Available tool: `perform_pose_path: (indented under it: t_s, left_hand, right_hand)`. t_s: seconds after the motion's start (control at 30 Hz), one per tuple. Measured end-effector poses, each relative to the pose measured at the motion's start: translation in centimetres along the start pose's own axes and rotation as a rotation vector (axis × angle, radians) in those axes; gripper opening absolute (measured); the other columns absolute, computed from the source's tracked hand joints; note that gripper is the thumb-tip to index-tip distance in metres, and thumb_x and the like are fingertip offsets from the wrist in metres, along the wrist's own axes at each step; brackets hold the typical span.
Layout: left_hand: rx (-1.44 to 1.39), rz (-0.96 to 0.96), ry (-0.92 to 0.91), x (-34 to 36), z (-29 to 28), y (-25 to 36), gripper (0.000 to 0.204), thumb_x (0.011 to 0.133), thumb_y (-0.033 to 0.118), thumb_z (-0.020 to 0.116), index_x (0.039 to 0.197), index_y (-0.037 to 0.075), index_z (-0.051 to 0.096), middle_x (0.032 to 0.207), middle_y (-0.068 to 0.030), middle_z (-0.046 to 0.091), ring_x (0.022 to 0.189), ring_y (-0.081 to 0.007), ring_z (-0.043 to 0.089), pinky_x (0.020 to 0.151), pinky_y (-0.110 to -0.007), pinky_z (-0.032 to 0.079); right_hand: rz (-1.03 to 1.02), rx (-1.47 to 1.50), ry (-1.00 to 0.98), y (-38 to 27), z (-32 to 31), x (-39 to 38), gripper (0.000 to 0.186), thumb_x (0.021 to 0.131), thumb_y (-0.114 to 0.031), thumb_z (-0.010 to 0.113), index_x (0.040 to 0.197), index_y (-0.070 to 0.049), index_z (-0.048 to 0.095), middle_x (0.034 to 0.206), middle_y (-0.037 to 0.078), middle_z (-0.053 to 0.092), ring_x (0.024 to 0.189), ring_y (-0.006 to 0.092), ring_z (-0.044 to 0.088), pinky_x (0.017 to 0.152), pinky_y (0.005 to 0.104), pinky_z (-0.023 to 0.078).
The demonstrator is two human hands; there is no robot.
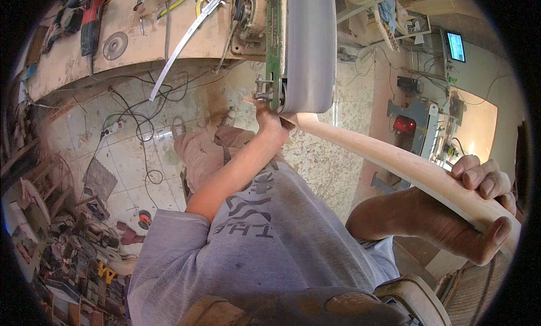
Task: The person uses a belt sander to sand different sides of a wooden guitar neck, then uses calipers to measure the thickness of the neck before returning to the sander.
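Running from the left hand (270,123) past the belt (310,50), the wood (394,161) slants down to the right hand (459,230)

At lower left, open boxes (70,313) hold jumbled small parts, a yellow piece (106,272) among them, the rest too cluttered to name; the left hand is beside the belt's lower end, fingers partly hidden, so its grip I cannot tell; the wood lies to its right, upper end at the belt's lower end, long axis sloping rightward; the right hand, farther from the belt, clasps the lower end, fingers over the far edge, thumb on the near side
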State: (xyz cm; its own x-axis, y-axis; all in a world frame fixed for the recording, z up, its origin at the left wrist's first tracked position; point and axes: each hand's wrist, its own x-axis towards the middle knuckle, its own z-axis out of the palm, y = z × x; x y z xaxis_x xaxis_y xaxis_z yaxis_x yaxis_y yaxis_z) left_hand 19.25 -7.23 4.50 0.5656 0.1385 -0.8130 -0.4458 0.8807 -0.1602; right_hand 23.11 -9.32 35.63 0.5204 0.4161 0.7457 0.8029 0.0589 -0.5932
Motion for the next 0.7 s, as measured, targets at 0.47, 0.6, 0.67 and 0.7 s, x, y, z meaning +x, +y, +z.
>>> perform_pose_path:
  t_s: [0.47, 0.6, 0.67, 0.7]
  left_hand:
    - [-0.04, -0.015, -0.03, 0.23, 0.12, 0.02, 0.064, 0.096, 0.057, 0.023, 0.133, 0.009, 0.044, 0.137, -0.0104, 0.046, 0.126, -0.0294, 0.044, 0.108, -0.045, 0.033]
    - [0.009, -0.015, -0.009, 0.44, -0.19, 0.04, 0.066, 0.096, 0.058, 0.021, 0.135, 0.009, 0.041, 0.141, -0.0105, 0.042, 0.127, -0.0303, 0.042, 0.108, -0.045, 0.033]
    - [0.049, -0.013, -0.007, 0.46, -0.32, -0.02, 0.067, 0.095, 0.059, 0.021, 0.136, 0.009, 0.04, 0.142, -0.0106, 0.041, 0.128, -0.0307, 0.041, 0.108, -0.045, 0.033]
    - [0.061, -0.006, -0.021, 0.04, -0.12, 0.04, 0.067, 0.095, 0.059, 0.021, 0.137, 0.009, 0.039, 0.143, -0.0106, 0.04, 0.129, -0.0308, 0.04, 0.108, -0.045, 0.033]
  right_hand:
    - [0.04, 0.028, 0.029, 0.15, 0.19, -0.09, 0.035, 0.082, -0.038, 0.05, 0.081, -0.003, 0.045, 0.07, 0.01, 0.043, 0.058, 0.0171, 0.051, 0.048, 0.0275, 0.047]
    - [0.028, -0.039, 0.012, 0.28, -0.04, -0.12, 0.035, 0.083, -0.037, 0.05, 0.079, -0.003, 0.044, 0.071, 0.01, 0.043, 0.058, 0.0173, 0.051, 0.048, 0.0276, 0.047]
    - [0.051, 0.006, -0.003, 0.16, -0.19, -0.05, 0.035, 0.083, -0.037, 0.05, 0.079, -0.004, 0.044, 0.071, 0.01, 0.043, 0.058, 0.0175, 0.051, 0.048, 0.0279, 0.047]
    - [0.057, 0.022, -0.004, 0.15, -0.24, -0.06, 0.035, 0.083, -0.037, 0.05, 0.078, -0.004, 0.043, 0.071, 0.01, 0.043, 0.058, 0.0177, 0.051, 0.048, 0.028, 0.047]
